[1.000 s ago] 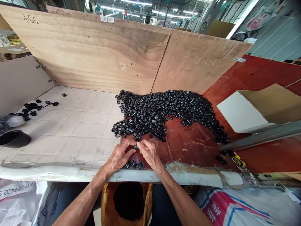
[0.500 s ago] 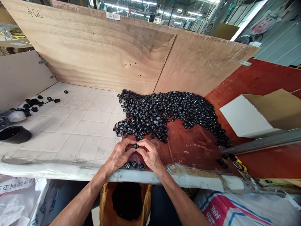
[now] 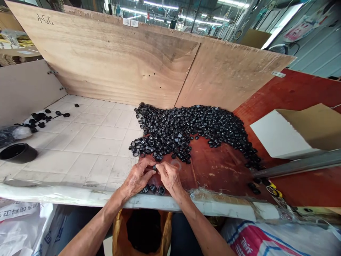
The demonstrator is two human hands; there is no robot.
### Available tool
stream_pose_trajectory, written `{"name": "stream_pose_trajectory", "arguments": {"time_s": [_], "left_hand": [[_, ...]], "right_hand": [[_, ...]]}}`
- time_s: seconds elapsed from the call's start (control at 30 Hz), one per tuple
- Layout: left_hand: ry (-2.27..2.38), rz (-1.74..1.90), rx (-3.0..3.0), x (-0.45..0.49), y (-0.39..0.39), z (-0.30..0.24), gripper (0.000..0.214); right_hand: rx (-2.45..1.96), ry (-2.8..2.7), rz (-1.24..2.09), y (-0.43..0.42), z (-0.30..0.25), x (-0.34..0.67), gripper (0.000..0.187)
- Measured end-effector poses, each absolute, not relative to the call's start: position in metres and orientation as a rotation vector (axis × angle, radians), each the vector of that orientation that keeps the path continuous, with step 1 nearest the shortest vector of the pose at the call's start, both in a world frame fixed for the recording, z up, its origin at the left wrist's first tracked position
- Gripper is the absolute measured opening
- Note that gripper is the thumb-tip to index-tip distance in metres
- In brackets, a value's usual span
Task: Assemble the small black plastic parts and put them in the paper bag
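Head view: left hand (image 3: 136,178) and right hand (image 3: 169,175) pinch one black part (image 3: 154,168), likely to steady it; pile (image 3: 173,124) just beyond, presumably for easy reach.

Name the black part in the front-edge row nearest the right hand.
The row's rightmost black part, beside the right hand; the others lie nearer the left hand.

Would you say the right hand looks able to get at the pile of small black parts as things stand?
Probably yes: the pile lies just beyond the right hand, and nothing seems to stand between them. That hand is, however, busy at a small part with the left hand.
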State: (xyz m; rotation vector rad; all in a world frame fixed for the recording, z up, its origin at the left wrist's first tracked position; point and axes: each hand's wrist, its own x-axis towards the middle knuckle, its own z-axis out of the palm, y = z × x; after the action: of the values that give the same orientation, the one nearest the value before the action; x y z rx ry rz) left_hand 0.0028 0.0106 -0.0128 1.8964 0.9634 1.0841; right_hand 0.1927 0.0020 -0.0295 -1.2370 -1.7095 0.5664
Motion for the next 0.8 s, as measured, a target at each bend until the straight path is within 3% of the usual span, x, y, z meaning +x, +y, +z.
{"name": "stream_pose_trajectory", "arguments": {"time_s": [0.1, 0.2, 0.33, 0.4, 0.57, 0.7, 0.8], "left_hand": [[0.967, 1.062, 1.883, 0.003, 0.009, -0.008, 0.019], [1.000, 1.061, 1.772, 0.004, 0.008, -0.007, 0.017], [1.016, 1.077, 1.742, 0.005, 0.009, -0.008, 0.017], [1.026, 1.085, 1.759, 0.006, 0.009, -0.008, 0.017], [0.992, 1.104, 1.672, 0.006, 0.009, -0.008, 0.014], [1.007, 1.117, 1.686, 0.007, 0.009, -0.009, 0.015], [0.990, 1.120, 1.650, 0.007, 0.010, -0.009, 0.015]], "right_hand": [[-1.247, -1.703, 0.467, 0.000, -0.028, 0.192, 0.048], [-1.238, -1.645, 0.596, -0.004, -0.022, 0.193, 0.028], [-1.204, -1.694, 0.614, -0.008, -0.015, 0.194, 0.027], [-1.254, -1.677, 0.560, -0.008, -0.013, 0.194, 0.038], [-1.203, -1.696, 0.674, -0.006, -0.013, 0.194, 0.022], [-1.269, -1.671, 0.609, -0.006, -0.013, 0.193, 0.039], [-1.247, -1.674, 0.653, -0.007, -0.010, 0.193, 0.028]]}}
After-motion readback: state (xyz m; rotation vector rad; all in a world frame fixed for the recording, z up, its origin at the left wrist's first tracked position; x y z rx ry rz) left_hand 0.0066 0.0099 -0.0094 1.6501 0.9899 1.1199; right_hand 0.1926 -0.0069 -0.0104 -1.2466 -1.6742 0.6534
